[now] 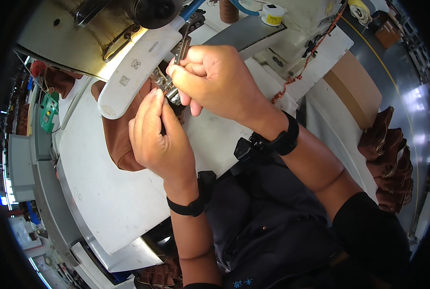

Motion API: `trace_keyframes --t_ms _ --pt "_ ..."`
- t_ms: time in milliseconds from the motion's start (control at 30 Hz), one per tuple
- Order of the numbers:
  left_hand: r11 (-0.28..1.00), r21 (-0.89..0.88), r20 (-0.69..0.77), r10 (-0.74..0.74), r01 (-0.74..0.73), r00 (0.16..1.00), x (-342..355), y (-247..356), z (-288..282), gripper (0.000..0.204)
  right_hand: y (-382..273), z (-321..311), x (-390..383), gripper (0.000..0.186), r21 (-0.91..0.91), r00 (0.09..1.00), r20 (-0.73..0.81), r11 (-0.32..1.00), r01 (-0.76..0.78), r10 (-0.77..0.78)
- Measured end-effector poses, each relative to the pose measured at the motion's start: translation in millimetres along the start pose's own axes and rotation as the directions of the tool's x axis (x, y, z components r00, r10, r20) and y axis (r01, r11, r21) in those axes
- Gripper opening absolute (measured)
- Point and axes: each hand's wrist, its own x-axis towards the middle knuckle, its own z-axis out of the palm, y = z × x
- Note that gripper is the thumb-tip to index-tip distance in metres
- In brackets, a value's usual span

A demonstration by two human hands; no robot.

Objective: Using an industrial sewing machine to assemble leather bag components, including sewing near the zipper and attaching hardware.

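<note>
Both my hands are raised close together at the needle end of a sewing machine (pixel 142 72). My left hand (pixel 161 137) has its thumb and fingertips pinched together beside the shiny metal parts (pixel 172 95) there. Whatever lies in that pinch is too small to make out. My right hand (pixel 215 79) is closed, thumb against the curled index finger, next to a dark metal bracket (pixel 182 48). What it grips, if anything, is hidden. Under the machine lies a brown leather-like piece (pixel 120 139), partly covered by my left hand and the machine's white arm guard.
The white worktable (pixel 99 202) spreads below and left of my hands. A small white bottle with a yellow label (pixel 273 15) and a brown thread cone (pixel 229 10) stand behind. At right are a cardboard box (pixel 354 89) and a pile of brown pieces (pixel 388 159).
</note>
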Motion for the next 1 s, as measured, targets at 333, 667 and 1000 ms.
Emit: trace_keyframes --t_ms 333,667,1000 --pt "1.0 -0.018 0.03 -0.003 0.004 1.0 4.3 -3.0 -2.7 0.017 0.7 2.6 -0.6 0.02 -0.024 0.999 -0.031 0.999 0.038 -0.039" --pt "0.997 -0.057 0.055 -0.042 0.045 0.998 10.3 -7.3 -7.1 0.014 1.6 -0.9 -0.1 0.022 0.006 1.0 0.008 1.0 0.028 -0.028" --pt "0.976 -0.105 0.322 0.214 -0.19 0.922 43.8 -25.2 -32.0 0.016 1.7 -1.8 0.8 0.025 -0.046 0.999 0.022 0.998 0.042 -0.041"
